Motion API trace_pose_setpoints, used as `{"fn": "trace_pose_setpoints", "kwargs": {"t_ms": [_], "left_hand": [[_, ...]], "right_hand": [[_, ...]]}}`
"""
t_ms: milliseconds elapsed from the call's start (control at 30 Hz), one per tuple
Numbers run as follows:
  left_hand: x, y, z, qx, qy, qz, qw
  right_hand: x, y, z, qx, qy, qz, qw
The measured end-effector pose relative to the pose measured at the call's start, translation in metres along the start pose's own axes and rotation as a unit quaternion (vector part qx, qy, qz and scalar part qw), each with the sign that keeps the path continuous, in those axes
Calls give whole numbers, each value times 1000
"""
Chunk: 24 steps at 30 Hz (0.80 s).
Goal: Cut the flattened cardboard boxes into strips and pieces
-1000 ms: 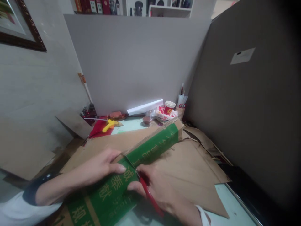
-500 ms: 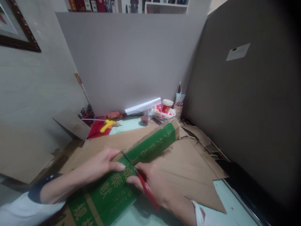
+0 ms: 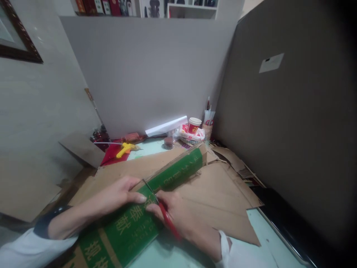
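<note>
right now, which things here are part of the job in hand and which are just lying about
In use:
green-printed cardboard, under the left hand
red-handled tool, in the right hand

Apparently just lying about:
yellow glue gun
red-and-white cup
white paper

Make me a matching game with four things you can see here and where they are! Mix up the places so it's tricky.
Things
1. Red-handled metal cutting tool
2. Yellow plastic glue gun
3. Red-and-white round cup
4. Green-printed brown cardboard

Places
A. Back left of the pale table
B. Under the left hand's thumb
C. Gripped in the right hand
D. Right of the long white paper

Pairs: 1-C, 2-A, 3-D, 4-B
</note>
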<state>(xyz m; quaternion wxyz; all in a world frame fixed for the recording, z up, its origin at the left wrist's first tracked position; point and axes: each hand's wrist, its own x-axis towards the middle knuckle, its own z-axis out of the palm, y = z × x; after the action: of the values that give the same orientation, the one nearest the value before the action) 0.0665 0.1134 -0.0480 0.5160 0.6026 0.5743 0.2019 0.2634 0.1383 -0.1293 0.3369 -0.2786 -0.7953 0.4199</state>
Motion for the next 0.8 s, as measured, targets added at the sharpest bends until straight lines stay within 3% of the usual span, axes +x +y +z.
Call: {"fn": "trace_pose_setpoints", "kwargs": {"t_ms": [400,633,800], "left_hand": [[1,1,1,92,45,1,995],[14,0,1,62,6,19,998],[12,-15,7,-3,-39,-21,999]], "right_hand": [[0,-17,-10,-39,-27,10,999],[4,-3,-4,-57,-6,21,998],[5,-7,-2,-87,-60,89,990]]}}
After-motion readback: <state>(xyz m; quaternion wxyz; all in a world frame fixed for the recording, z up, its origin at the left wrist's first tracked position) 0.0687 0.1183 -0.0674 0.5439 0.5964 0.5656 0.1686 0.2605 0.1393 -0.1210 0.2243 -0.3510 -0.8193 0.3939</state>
